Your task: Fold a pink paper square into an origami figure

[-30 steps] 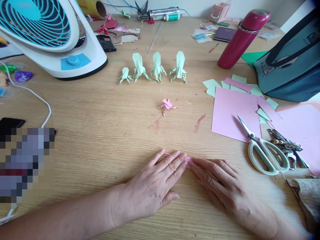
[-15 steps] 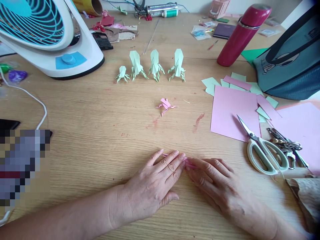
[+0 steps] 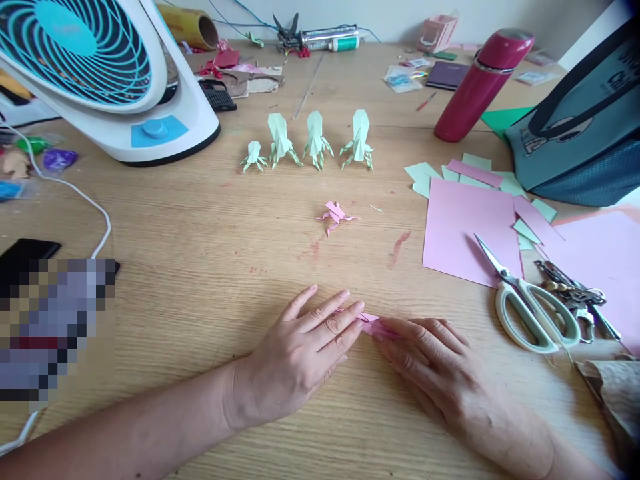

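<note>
- The left hand (image 3: 300, 353) lies palm down on the wooden table (image 3: 200, 220), fingers outstretched and slightly spread, the tips on the left part of a small folded pink paper (image 3: 370, 320); it presses rather than grasps.
- The right hand (image 3: 445, 380) rests on its side with fingers bent together, their tips at the paper's right end; its thumb is largely hidden, so one cannot tell whether it pinches the paper.
- The folded paper lies on the table near the front, bridging the gap between the two hands, partly covered by fingers.
- Beyond it sits a pink paper figure (image 3: 336, 213) with thin, splayed legs.
- Farther back, three tall pale green figures (image 3: 315, 137) stand in a row, with a smaller green figure (image 3: 254, 154) at their left.
- To the right, scissors (image 3: 509, 276) lie with their blades together, tips over a pink sheet (image 3: 465, 227), beside some keys (image 3: 570, 288).
- Behind the sheet are green scraps (image 3: 424, 175) and a red flask (image 3: 480, 87).
</note>
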`<state>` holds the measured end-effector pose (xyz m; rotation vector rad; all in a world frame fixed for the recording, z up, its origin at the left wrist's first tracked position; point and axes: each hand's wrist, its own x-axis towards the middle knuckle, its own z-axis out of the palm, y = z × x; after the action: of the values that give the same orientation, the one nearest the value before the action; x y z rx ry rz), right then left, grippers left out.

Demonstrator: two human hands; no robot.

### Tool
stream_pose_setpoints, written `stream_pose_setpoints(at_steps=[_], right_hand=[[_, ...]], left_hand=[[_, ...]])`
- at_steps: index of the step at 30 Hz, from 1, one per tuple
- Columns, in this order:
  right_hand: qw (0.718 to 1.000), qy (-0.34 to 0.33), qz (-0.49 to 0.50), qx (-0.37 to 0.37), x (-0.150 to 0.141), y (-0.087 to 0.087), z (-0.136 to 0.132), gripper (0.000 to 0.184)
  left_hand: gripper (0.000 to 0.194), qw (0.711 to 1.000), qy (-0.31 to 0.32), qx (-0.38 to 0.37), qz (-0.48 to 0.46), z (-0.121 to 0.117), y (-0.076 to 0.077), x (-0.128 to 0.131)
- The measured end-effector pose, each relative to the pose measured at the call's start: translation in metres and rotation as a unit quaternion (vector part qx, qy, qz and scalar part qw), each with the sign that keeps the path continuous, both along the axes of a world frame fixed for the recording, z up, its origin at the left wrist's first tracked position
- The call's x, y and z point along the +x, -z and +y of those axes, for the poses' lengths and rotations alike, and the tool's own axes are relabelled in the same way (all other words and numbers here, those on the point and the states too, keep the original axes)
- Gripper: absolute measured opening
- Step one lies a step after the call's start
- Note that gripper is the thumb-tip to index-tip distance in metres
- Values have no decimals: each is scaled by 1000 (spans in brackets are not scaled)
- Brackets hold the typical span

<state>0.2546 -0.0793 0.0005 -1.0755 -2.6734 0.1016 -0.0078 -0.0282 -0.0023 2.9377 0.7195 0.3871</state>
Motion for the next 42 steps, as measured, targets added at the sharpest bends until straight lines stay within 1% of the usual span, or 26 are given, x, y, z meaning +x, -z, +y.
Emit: stream_pose_setpoints(at_steps=[2,5,9,13,19,22,25,28,32,37,42], right_hand=[[1000,-2,-9,-1,0,0,0,40],[999,5,-34,-1,-2,0,0,40],[998,24,-50,29,-8,2,2,37],[997,22,-48,52,-13,4,2,33],[996,34,-52,56,-17,8,-5,29],[995,43,-67,56,-19,9,-7,33],[995,43,-72,59,-20,8,-6,36],[995,38,-61,66,-19,8,-5,37],[996,37,-45,69,-17,11,-5,36],[997,29,-32,63,-21,10,-6,28],[997,35,-25,58,-23,12,-7,30]], left_hand=[[40,1000,-5,14,12,0,1,1],[40,999,5,28,24,0,0,3],[43,998,12,41,49,0,-1,3],[48,996,7,55,75,-3,-1,3],[44,991,1,118,69,-12,0,10],[48,988,-14,132,85,-15,-2,14],[56,989,-12,105,105,-15,-2,11],[58,993,-9,63,103,-14,-1,4],[57,995,-16,34,90,-12,0,-2],[53,996,-20,19,87,-10,-1,-2],[48,999,-2,4,47,-6,3,-8]])
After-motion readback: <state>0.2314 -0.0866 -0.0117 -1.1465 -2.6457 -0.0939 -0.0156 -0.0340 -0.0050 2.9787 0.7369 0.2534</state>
